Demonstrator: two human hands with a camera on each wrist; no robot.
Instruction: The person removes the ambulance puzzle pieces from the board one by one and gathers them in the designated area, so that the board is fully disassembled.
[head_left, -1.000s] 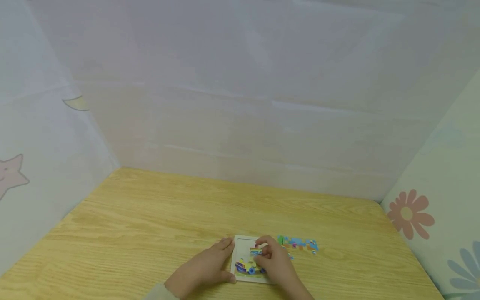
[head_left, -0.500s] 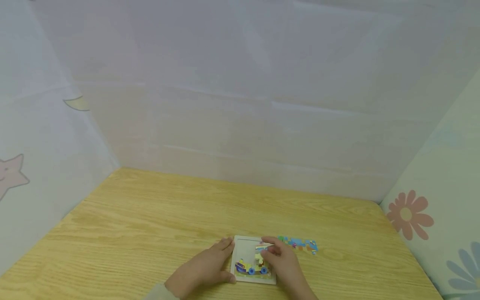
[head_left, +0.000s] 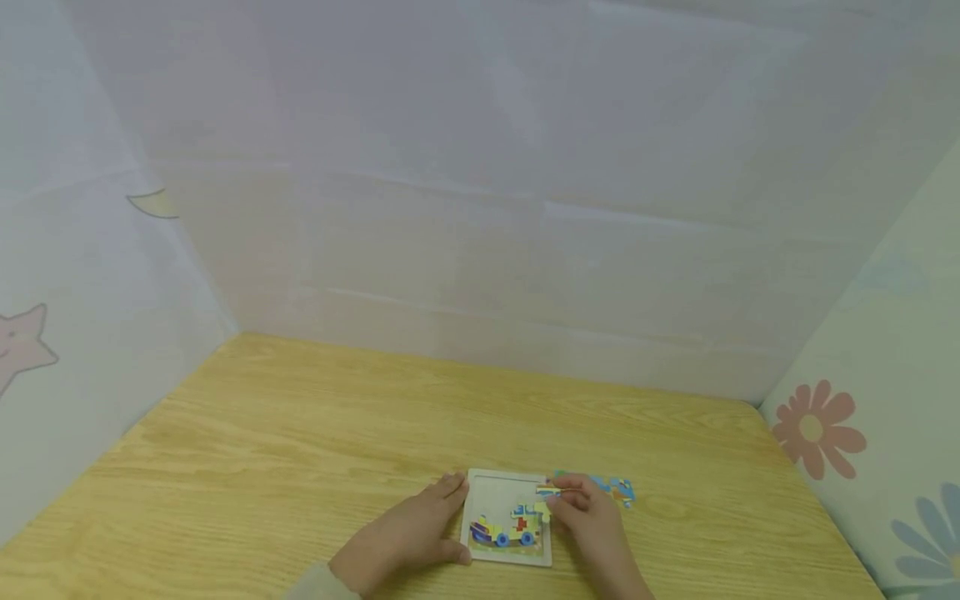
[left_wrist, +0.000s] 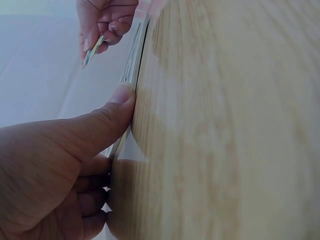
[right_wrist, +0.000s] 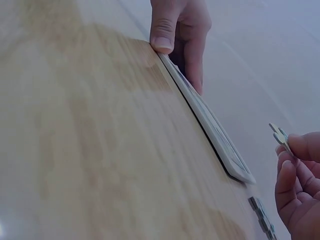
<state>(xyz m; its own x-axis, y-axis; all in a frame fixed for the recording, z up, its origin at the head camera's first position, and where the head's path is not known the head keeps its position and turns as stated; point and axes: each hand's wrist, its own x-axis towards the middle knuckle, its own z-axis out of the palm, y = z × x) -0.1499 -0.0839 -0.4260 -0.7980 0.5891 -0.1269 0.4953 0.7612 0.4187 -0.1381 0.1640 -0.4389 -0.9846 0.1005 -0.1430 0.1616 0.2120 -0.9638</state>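
A square puzzle tray point(head_left: 506, 473) with a pale rim lies flat on the table; assembled pieces point(head_left: 502, 537) with blue wheels and yellow shapes fill its lower part. My left hand point(head_left: 412, 529) rests along the tray's left side, thumb by the lower left corner, other fingers extended up the edge. Between thumb and fingertips, my right hand point(head_left: 588, 517) pinches a puzzle piece point(head_left: 548, 492), raised at the tray's right edge. In the right wrist view the held puzzle piece point(right_wrist: 281, 137) is tilted and apart from the tray. Its printed face is partly covered by the fingers.
Several loose puzzle pieces point(head_left: 619, 490) lie right of the tray, some behind my right hand. The wooden table point(head_left: 337, 408) meets a pale cloth backdrop point(head_left: 480, 250) at the back and sides.
My right hand has shifted to the right with the puzzle piece, from over the tray to its right edge, uncovering more of the assembled picture. My left hand stays in place.
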